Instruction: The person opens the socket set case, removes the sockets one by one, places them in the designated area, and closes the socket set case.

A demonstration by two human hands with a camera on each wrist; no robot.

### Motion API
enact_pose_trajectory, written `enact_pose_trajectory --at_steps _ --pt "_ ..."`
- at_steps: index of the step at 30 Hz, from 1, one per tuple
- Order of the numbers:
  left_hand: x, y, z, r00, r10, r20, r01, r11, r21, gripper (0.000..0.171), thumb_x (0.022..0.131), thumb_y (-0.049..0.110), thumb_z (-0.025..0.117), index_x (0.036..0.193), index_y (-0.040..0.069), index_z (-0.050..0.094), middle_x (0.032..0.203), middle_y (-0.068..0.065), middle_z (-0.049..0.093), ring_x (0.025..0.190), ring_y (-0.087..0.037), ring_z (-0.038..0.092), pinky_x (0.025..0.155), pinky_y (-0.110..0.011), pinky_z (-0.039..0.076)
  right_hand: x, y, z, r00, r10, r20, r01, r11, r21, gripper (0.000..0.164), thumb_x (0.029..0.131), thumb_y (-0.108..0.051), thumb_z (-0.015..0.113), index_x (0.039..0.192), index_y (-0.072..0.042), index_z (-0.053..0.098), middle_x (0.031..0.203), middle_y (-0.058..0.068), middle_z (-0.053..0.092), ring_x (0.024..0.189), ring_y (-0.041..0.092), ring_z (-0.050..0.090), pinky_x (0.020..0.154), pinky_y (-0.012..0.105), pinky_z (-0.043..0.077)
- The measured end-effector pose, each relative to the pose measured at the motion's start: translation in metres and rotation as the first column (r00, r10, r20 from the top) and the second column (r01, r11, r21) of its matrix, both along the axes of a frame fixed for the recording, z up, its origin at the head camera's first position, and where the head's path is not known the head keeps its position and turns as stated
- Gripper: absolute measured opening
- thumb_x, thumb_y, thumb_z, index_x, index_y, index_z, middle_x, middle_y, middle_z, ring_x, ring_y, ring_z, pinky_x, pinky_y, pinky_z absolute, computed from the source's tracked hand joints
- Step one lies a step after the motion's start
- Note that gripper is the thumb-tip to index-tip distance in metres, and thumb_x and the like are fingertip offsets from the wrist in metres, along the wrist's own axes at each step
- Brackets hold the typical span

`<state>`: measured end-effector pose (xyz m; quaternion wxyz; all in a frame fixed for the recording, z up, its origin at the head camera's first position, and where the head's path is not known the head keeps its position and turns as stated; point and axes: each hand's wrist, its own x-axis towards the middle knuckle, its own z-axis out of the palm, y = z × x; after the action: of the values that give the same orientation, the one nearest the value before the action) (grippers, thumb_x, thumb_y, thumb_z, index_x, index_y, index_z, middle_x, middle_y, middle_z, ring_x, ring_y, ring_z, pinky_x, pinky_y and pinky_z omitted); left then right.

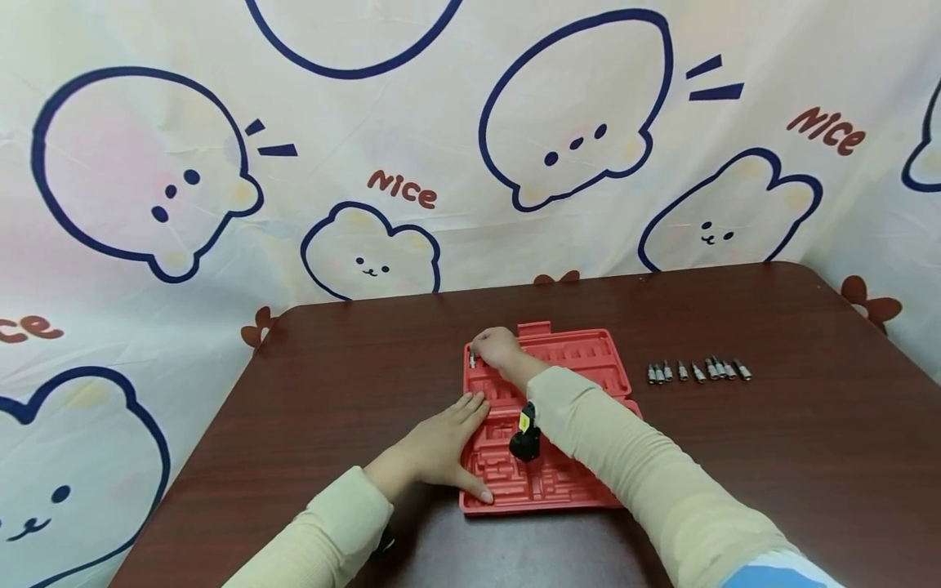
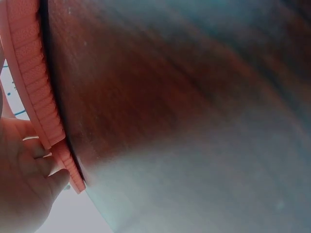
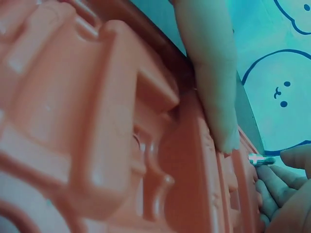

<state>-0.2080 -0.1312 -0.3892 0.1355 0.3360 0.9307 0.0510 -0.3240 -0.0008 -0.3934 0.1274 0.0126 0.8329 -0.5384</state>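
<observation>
An open red plastic case (image 1: 544, 490) with moulded slots lies on the table, its hinged half away from me. At the far left corner of that half, my right hand (image 1: 500, 348) curls its fingers at a small silver bit socket (image 1: 473, 359). Close up in the right wrist view, the socket (image 3: 261, 159) shows between thumb and fingers, by the case rim. Along the case's left edge rests my left hand (image 1: 441, 445), fingers straight and thumb spread toward the near corner. In the left wrist view, the left hand (image 2: 26, 170) lies against the ribbed case side (image 2: 31, 73).
Several silver bit sockets (image 1: 698, 372) stand in a loose row on the brown table (image 1: 772, 457), right of the case. A black wrist camera (image 1: 525, 441) hangs under my right wrist, over the case's near half. A printed cloth (image 1: 470, 237) hangs behind the table.
</observation>
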Motion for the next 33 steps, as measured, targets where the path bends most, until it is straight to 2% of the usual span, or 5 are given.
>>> enact_pose_trajectory --at_steps 9,13,22,28,33 --pt "0.002 0.0 -0.001 1.0 -0.007 -0.008 0.007 1.0 0.009 0.115 0.054 0.075 0.054 0.137 0.004 0.018 0.142 -0.011 0.012 0.129 -0.023 0.007 0.099 -0.036 0.021 0.005 -0.001 -0.004 0.999 -0.011 -0.037 0.011 1.0 -0.022 0.009 0.084 -0.009 0.056 0.083 -0.001 0.058 0.079 0.007 0.056 0.068 0.017 0.048 0.056 0.024 0.039" --pt "0.001 0.0 -0.001 1.0 -0.008 -0.008 0.008 1.0 -0.001 0.115 0.054 0.075 0.054 0.138 0.005 0.018 0.142 -0.01 0.012 0.129 -0.022 0.007 0.099 -0.036 0.021 0.004 0.001 -0.005 0.997 -0.062 -0.04 0.056 0.989 -0.139 0.008 0.084 -0.008 0.056 0.084 0.001 0.058 0.08 0.01 0.058 0.068 0.017 0.05 0.055 0.024 0.04" --pt "0.0 -0.003 0.0 1.0 0.016 0.013 -0.016 1.0 0.0 0.116 0.053 0.075 0.055 0.138 0.006 0.017 0.143 -0.01 0.011 0.129 -0.022 0.006 0.099 -0.037 0.021 0.0 0.021 0.012 0.995 -0.096 0.009 0.094 0.939 -0.33 0.015 0.086 -0.014 0.054 0.093 -0.001 0.054 0.087 0.01 0.055 0.085 0.024 0.053 0.074 0.034 0.043" --pt "0.001 -0.004 0.0 0.999 0.032 0.029 -0.033 0.999 0.011 0.117 0.052 0.074 0.057 0.138 0.005 0.017 0.143 -0.01 0.011 0.129 -0.023 0.006 0.099 -0.038 0.022 0.01 0.042 0.016 0.996 -0.084 0.04 0.093 0.902 -0.421 0.017 0.088 -0.01 0.05 0.098 0.004 0.051 0.082 0.01 0.055 0.072 0.018 0.057 0.08 0.039 0.043" --pt "0.001 0.0 0.001 0.999 0.031 0.033 -0.032 0.999 0.017 0.116 0.052 0.073 0.058 0.138 0.006 0.017 0.143 -0.009 0.011 0.129 -0.022 0.006 0.099 -0.038 0.022 0.021 0.073 0.02 0.998 -0.062 0.021 0.065 0.905 -0.42 0.019 0.089 -0.01 0.047 0.101 0.005 0.05 0.08 0.007 0.055 0.066 0.011 0.056 0.081 0.04 0.042"
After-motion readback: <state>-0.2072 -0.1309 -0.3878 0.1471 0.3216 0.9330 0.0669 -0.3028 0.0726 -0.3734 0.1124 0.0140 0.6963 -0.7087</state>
